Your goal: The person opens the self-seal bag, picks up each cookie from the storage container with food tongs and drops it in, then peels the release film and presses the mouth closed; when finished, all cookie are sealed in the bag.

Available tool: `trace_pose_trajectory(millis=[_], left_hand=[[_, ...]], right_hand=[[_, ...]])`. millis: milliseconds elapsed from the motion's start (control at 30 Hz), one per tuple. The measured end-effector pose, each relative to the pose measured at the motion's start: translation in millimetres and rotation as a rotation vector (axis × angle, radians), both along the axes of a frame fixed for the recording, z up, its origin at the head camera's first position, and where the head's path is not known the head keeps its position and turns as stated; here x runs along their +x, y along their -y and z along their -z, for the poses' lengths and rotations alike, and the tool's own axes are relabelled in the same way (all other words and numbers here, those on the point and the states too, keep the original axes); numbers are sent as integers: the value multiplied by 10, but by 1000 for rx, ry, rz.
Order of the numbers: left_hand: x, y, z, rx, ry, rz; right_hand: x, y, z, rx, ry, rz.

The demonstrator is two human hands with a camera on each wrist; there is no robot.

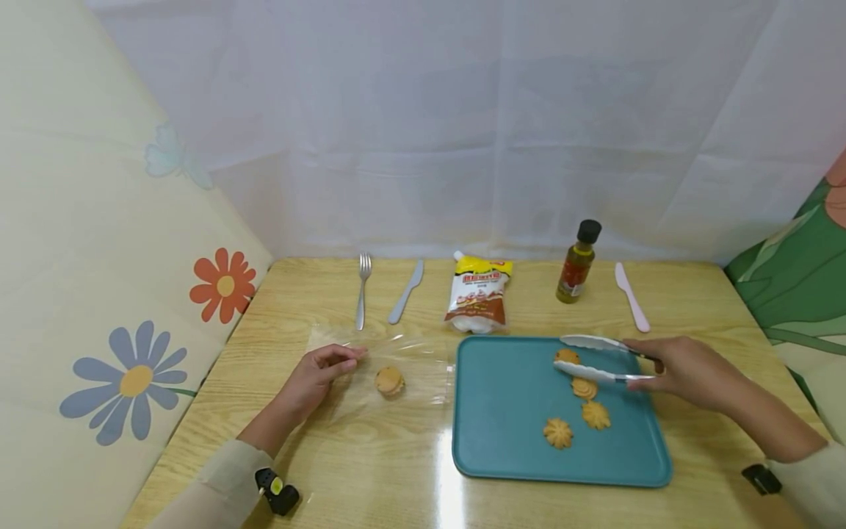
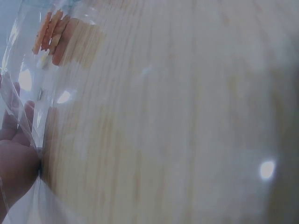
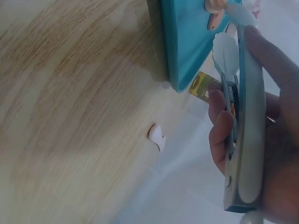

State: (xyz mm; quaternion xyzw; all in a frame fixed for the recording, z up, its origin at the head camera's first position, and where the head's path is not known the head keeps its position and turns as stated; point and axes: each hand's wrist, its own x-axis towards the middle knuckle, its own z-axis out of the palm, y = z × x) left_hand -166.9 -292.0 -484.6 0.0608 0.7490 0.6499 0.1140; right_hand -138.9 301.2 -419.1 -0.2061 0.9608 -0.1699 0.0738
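Observation:
My left hand pinches the edge of a clear plastic bag lying on the table. A small stack of round cookies sits within the bag; the left wrist view shows these stacked cookies side-on through the film. In my right hand is a pair of metal tongs, held over the right part of a teal tray. Their arms are spread, one tip on either side of a round cookie. Below it on the tray lie a swirled cookie and two flower-shaped cookies.
Along the back of the table are a fork, a grey knife, a yellow-topped pouch, a dark-capped bottle and a pink knife. A white cloth hangs behind them.

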Motion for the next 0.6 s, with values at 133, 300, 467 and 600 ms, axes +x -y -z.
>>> trace_pose_trajectory(millis=[133, 300, 467, 600], left_hand=[[-1, 4, 2, 1, -5, 3], [-6, 7, 0, 6, 0, -2], [1, 5, -5, 5, 8, -4], [4, 0, -11, 1, 12, -2]], right_hand=[[-5, 12, -10, 3, 42, 0], [-39, 40, -21, 31, 42, -14], [-91, 57, -11, 56, 3, -43], [-107, 64, 20, 47, 3, -38]])
